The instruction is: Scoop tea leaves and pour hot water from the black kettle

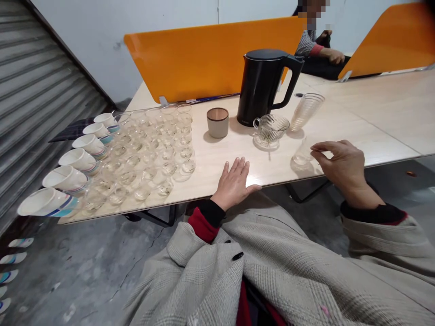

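Observation:
My left hand [234, 182] lies flat on the front edge of the light wooden table [374, 122], fingers together, holding nothing. My right hand [341, 164] hovers at the table edge with its fingers curled beside a small clear glass [302, 155]; thumb and forefinger touch or nearly touch its rim. Just beyond stand a ribbed glass cup on a saucer [271, 129], a tall ribbed tumbler [306, 111], a black electric kettle [263, 86] and a beige ceramic cup [218, 122].
Several rows of small clear glasses [152, 149] cover the table's left part, with a line of white striped cups [79, 159] along the left edge. Orange dividers [204, 59] stand behind. Another person's hand [335, 55] rests on the far desk.

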